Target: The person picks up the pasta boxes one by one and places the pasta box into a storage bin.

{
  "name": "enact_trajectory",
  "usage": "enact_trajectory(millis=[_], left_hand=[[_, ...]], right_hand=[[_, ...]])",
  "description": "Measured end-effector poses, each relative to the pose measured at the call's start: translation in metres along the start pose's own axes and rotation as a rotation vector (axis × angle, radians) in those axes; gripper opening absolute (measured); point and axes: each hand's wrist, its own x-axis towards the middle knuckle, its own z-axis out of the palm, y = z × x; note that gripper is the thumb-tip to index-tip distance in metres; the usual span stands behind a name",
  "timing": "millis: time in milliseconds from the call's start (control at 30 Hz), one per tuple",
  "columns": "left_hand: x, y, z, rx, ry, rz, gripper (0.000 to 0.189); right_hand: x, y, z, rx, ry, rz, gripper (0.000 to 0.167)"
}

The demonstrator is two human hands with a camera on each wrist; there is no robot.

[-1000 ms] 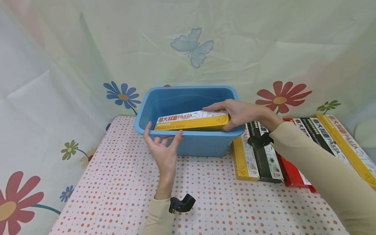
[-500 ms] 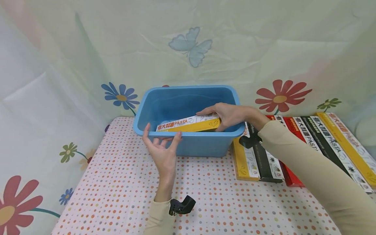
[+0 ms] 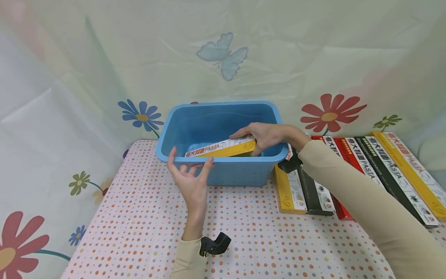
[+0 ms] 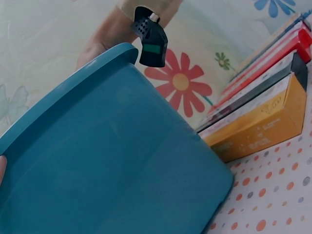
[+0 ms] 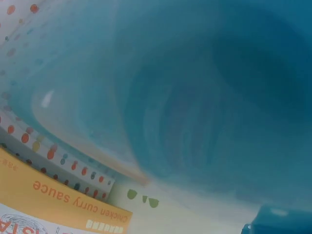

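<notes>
The blue plastic bin (image 3: 240, 171) stands at the back middle of the table. My left hand (image 3: 191, 186) grips its front rim, some fingers over the edge and others against the outside. Inside the bin, my right hand (image 3: 265, 135) holds a yellow and white pasta box (image 3: 223, 148) by its right end. The box lies slanted, its left end lower and partly hidden behind the front rim. The left wrist view has the bin's outer wall (image 4: 107, 146) and one fingertip at its rim. Blurred blue bin wall (image 5: 195, 97) fills most of the right wrist view.
Right of the bin, several pasta boxes lie side by side: a yellow one (image 3: 286, 190), a black one (image 3: 315, 197), red ones (image 3: 352, 153) and others, partly under my right sleeve (image 3: 352, 186). A flowered cloth (image 3: 156, 58) hangs behind the dotted tabletop (image 3: 139, 224).
My right hand has moved left and lower with the pasta box, which sits deeper in the bin. The left hand keeps its grip on the front rim.
</notes>
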Motion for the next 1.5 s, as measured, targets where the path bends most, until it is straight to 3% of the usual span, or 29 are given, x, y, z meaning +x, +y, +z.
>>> enact_trajectory(millis=[433, 1133, 1500], left_hand=[[-0.0003, -0.0015, -0.002, -0.011, -0.002, 0.001, 0.097], [-0.0001, -0.0018, -0.0011, -0.015, 0.002, 0.006, 0.098], [0.0004, -0.0018, 0.0004, -0.012, -0.003, 0.009, 0.098]], right_hand=[[0.0015, 0.0011, -0.0034, 0.023, -0.047, 0.106, 0.085], [-0.0014, -0.0009, -0.0048, 0.018, -0.091, 0.142, 0.084], [0.0003, -0.0003, -0.0042, 0.04, -0.126, 0.111, 0.078]])
